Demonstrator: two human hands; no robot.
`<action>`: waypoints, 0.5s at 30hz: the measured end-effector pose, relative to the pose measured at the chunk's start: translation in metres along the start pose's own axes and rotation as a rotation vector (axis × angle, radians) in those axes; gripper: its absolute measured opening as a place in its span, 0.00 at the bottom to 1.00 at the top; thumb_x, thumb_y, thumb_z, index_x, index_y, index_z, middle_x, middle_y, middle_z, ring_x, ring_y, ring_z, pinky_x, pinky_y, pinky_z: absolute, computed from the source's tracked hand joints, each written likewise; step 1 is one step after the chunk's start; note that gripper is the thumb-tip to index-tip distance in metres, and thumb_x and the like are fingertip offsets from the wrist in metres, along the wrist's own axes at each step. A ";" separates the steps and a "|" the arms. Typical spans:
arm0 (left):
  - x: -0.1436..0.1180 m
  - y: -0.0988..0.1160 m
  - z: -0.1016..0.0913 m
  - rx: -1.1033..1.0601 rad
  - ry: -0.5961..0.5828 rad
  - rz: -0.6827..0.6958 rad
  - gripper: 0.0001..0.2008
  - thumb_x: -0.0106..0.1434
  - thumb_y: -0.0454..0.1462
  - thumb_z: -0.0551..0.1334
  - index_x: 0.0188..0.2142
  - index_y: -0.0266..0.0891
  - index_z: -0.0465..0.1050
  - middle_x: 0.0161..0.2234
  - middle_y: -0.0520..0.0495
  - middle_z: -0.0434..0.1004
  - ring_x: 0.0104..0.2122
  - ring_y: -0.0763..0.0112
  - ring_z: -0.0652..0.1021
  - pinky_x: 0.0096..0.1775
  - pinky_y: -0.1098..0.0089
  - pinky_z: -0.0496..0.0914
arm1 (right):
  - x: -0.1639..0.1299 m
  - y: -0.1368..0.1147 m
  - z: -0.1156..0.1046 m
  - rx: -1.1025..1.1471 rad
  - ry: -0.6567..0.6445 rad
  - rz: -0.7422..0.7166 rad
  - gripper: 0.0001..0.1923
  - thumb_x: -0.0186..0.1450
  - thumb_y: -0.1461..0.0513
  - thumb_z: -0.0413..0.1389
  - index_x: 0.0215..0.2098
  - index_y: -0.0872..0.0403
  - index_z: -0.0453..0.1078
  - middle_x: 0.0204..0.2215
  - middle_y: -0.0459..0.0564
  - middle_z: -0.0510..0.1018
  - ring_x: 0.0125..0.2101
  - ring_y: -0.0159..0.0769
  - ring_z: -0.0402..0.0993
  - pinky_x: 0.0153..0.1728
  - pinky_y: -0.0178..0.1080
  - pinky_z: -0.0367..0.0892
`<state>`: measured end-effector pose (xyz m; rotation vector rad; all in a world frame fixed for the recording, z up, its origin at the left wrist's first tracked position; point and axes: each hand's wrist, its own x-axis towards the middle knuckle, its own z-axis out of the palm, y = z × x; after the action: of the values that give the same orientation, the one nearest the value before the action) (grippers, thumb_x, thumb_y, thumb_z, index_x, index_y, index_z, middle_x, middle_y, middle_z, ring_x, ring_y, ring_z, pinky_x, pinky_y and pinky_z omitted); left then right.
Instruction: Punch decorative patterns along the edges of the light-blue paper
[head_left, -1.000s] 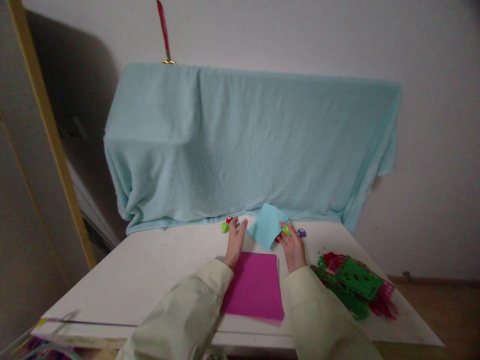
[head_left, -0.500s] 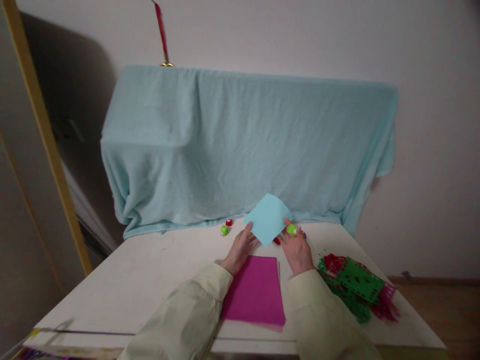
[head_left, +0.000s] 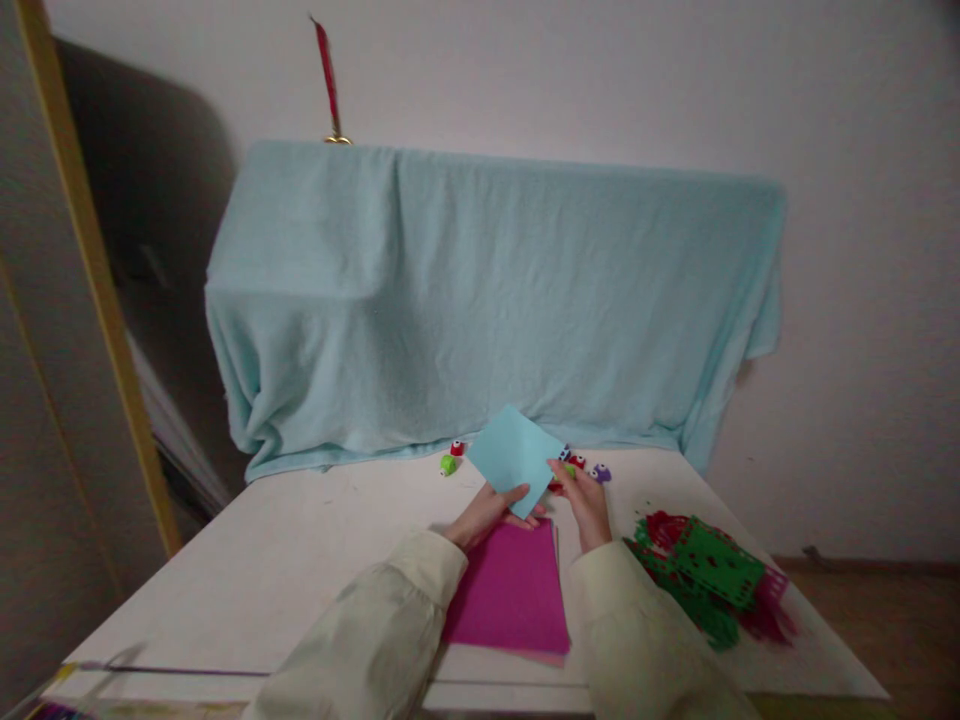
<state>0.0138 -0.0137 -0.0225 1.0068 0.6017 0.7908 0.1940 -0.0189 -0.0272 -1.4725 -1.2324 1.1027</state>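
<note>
Holding a light blue paper square (head_left: 515,458) just above a white table (head_left: 300,560), a person's left hand (head_left: 491,510) pinches the sheet's lower corner with closed fingers while the right hand (head_left: 583,500) closes on its right edge, apparently with a small green paper punch (head_left: 568,470); the punch is partly hidden, so the grip on it is uncertain. Done well, the step seems to call for a taut, level sheet and a steady edge in the punch's slot. Left of the hands sit a green punch (head_left: 448,465) and a red one (head_left: 457,447); a magenta paper stack (head_left: 510,590) lies beneath, a purple punch (head_left: 601,473) beside, and punched green and red sheets (head_left: 705,575) farther right. A draped blue cloth (head_left: 487,300) stands close behind, limiting room.
</note>
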 end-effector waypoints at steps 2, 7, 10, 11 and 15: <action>0.001 -0.003 -0.001 0.034 -0.008 0.031 0.27 0.58 0.48 0.61 0.49 0.28 0.65 0.36 0.33 0.74 0.28 0.63 0.77 0.33 0.62 0.73 | 0.001 0.002 0.001 -0.030 -0.010 -0.018 0.60 0.54 0.27 0.44 0.67 0.63 0.54 0.48 0.53 0.58 0.42 0.05 0.61 0.38 0.06 0.58; 0.001 -0.006 0.000 0.095 -0.066 0.082 0.23 0.56 0.49 0.62 0.41 0.31 0.70 0.36 0.35 0.74 0.30 0.62 0.76 0.38 0.59 0.71 | 0.001 0.001 0.004 -0.062 -0.038 -0.022 0.62 0.53 0.27 0.44 0.67 0.64 0.55 0.48 0.53 0.58 0.42 0.04 0.61 0.36 0.04 0.56; 0.010 -0.015 -0.007 0.188 0.064 0.190 0.19 0.57 0.49 0.61 0.36 0.33 0.70 0.33 0.39 0.74 0.30 0.65 0.75 0.38 0.64 0.69 | 0.002 0.002 0.006 -0.065 -0.048 -0.012 0.63 0.52 0.25 0.42 0.67 0.64 0.55 0.48 0.52 0.58 0.42 0.04 0.61 0.36 0.04 0.56; 0.014 -0.018 -0.011 0.212 0.148 0.230 0.18 0.57 0.49 0.60 0.34 0.34 0.70 0.31 0.41 0.73 0.30 0.67 0.74 0.38 0.65 0.69 | 0.003 0.003 0.007 -0.063 -0.045 -0.008 0.63 0.52 0.24 0.41 0.66 0.64 0.55 0.47 0.52 0.59 0.42 0.04 0.61 0.35 0.04 0.56; 0.028 -0.027 -0.032 0.191 0.350 0.314 0.15 0.60 0.47 0.56 0.29 0.35 0.65 0.23 0.48 0.68 0.24 0.70 0.71 0.34 0.67 0.68 | 0.005 0.009 0.004 -0.066 0.051 0.042 0.63 0.55 0.23 0.33 0.61 0.69 0.59 0.40 0.52 0.63 0.34 0.01 0.59 0.32 0.07 0.53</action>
<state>0.0144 0.0167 -0.0630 1.1635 0.8426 1.2196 0.1925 -0.0149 -0.0372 -1.5732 -1.2172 1.0545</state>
